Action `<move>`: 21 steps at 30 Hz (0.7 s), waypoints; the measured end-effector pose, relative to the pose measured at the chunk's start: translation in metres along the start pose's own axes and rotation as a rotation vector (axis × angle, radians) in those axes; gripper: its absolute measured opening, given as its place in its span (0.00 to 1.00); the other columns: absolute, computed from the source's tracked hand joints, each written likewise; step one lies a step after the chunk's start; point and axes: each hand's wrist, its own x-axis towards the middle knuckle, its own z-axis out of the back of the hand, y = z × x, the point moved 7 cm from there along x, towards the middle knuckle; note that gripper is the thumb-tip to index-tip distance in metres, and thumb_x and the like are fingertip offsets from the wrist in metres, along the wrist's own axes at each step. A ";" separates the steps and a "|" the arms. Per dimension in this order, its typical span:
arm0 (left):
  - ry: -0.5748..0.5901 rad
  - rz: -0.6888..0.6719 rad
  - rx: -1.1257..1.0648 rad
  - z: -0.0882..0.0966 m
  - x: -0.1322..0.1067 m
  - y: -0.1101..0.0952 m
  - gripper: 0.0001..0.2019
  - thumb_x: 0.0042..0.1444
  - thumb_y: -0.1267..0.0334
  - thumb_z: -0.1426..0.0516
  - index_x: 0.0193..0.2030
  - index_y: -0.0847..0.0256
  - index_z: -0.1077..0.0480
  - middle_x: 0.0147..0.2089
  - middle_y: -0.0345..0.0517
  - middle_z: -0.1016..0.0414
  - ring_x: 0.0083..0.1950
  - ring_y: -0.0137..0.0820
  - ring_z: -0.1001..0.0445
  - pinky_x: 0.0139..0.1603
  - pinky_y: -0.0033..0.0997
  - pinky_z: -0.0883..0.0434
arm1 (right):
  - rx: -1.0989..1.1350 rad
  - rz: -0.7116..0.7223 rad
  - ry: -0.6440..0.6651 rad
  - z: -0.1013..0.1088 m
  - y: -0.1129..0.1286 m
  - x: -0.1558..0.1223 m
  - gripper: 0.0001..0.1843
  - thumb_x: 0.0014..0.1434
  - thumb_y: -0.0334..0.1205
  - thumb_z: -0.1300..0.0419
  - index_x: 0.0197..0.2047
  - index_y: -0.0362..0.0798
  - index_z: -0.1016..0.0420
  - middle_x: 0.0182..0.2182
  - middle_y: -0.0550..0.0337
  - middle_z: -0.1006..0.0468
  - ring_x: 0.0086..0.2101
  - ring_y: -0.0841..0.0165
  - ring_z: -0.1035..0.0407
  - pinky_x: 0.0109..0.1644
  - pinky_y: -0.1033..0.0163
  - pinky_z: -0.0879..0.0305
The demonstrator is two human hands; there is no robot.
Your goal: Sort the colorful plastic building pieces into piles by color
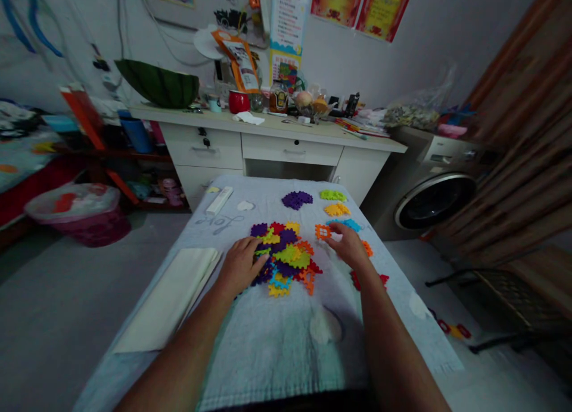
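Note:
A mixed heap of toothed plastic building pieces (286, 254) in purple, yellow, red, orange, green and blue lies on the cloth-covered table (277, 352). At the heap's left edge is my left hand (241, 262), its thumb and fingers closed about a light-green building piece (263, 252). My right hand (347, 243) pinches an orange window-shaped building piece (322, 231) right of the heap. Around that hand lie separate groups by colour: purple pieces (297, 199), green pieces (333, 195), yellow pieces (336, 209), blue pieces (351, 224), orange pieces (367, 248) and red pieces (383, 279), the last two partly hidden by my arm.
A folded cream cloth (172, 299) and a white box (219, 201) lie on the table's left side. Behind stands a cluttered white desk (286, 147). A washing machine (429, 180) and a dark chair (504, 293) are at the right, a pink basket (92, 221) at the left.

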 end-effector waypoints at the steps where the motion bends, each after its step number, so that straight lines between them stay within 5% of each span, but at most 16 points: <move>1: 0.001 -0.001 0.001 0.000 0.000 0.000 0.18 0.61 0.53 0.46 0.53 0.58 0.30 0.52 0.52 0.26 0.54 0.42 0.29 0.57 0.48 0.31 | -0.031 -0.030 -0.016 0.009 -0.012 -0.003 0.20 0.55 0.38 0.37 0.52 0.47 0.26 0.48 0.50 0.21 0.48 0.60 0.27 0.56 0.53 0.35; 6: 0.015 0.012 0.009 -0.001 0.000 0.001 0.19 0.61 0.51 0.47 0.53 0.58 0.30 0.52 0.52 0.26 0.55 0.43 0.29 0.57 0.48 0.31 | -0.100 -0.193 -0.073 0.048 -0.071 -0.019 0.20 0.55 0.40 0.40 0.52 0.48 0.26 0.47 0.52 0.20 0.47 0.60 0.26 0.53 0.54 0.33; 11: 0.020 0.011 0.036 -0.003 0.000 0.004 0.19 0.62 0.51 0.48 0.54 0.58 0.31 0.54 0.52 0.27 0.56 0.43 0.30 0.59 0.48 0.32 | -0.163 -0.281 -0.055 0.056 -0.107 -0.031 0.22 0.55 0.38 0.41 0.54 0.45 0.27 0.47 0.49 0.20 0.48 0.57 0.27 0.53 0.54 0.34; 16: 0.035 0.008 0.023 -0.004 0.001 0.004 0.19 0.62 0.51 0.48 0.54 0.58 0.31 0.54 0.52 0.27 0.56 0.43 0.30 0.58 0.48 0.32 | -0.183 -0.322 -0.031 0.046 -0.121 -0.034 0.22 0.55 0.33 0.44 0.54 0.46 0.27 0.49 0.48 0.21 0.50 0.56 0.28 0.55 0.54 0.34; 21: 0.043 0.007 0.033 -0.006 0.001 0.005 0.20 0.63 0.50 0.48 0.55 0.59 0.32 0.54 0.53 0.27 0.56 0.43 0.30 0.59 0.48 0.32 | -0.185 -0.304 -0.090 0.046 -0.112 -0.032 0.20 0.57 0.33 0.45 0.53 0.47 0.25 0.50 0.48 0.22 0.52 0.56 0.29 0.58 0.51 0.37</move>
